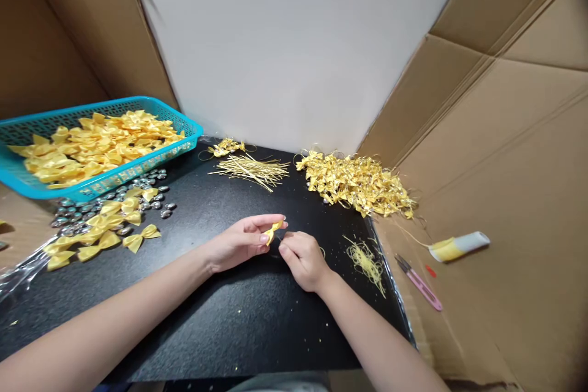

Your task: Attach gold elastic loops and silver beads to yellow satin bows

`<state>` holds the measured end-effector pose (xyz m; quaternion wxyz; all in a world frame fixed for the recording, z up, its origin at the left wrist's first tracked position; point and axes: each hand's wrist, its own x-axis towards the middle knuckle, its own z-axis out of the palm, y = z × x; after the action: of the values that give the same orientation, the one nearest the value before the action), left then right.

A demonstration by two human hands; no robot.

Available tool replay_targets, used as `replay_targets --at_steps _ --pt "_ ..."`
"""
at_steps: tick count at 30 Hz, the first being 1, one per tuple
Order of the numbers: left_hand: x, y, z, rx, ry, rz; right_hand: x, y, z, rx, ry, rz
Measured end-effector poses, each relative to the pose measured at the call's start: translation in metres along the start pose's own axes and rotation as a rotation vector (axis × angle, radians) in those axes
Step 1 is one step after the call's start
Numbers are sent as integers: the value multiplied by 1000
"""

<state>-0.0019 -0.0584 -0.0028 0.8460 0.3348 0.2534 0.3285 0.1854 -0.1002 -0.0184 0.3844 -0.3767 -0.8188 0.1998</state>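
My left hand (243, 240) is closed in a pinch on a yellow ribbon bow (274, 232), held just above the black tabletop. Close beside it, my right hand (303, 259) is curled shut, its fingers nearly touching the bow. A bit of thin yellow cord (323, 252) shows at the right hand's outer side; the part inside the fist is hidden. Farther back lies a bundle of cut gold cords (252, 170). Several loose yellow bows (108, 223) lie to the left among dark shiny beads (76, 214).
A turquoise basket (138, 169) full of bows stands at the left. A heap of corded bows (358, 184) lies back right, a smaller pile (226, 147) at the back. Thread scraps (366, 263), pink snips (419, 283) and a thread spool (459, 246) are right. Cardboard walls (500, 153) flank the table.
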Motion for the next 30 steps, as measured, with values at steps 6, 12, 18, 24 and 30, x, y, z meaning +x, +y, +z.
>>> replay_targets --at_steps 6,12,18,24,30 --pt "3 -2 4 272 168 198 1 -5 -4 159 190 81" --pt "4 -8 6 381 205 318 2 -11 -3 174 287 57" --pt "6 -11 3 367 185 290 4 -10 2 494 345 199" --pt "5 -10 2 311 196 262 4 -7 5 793 402 378" --pt "5 -8 6 324 192 223 4 -4 6 927 432 472"
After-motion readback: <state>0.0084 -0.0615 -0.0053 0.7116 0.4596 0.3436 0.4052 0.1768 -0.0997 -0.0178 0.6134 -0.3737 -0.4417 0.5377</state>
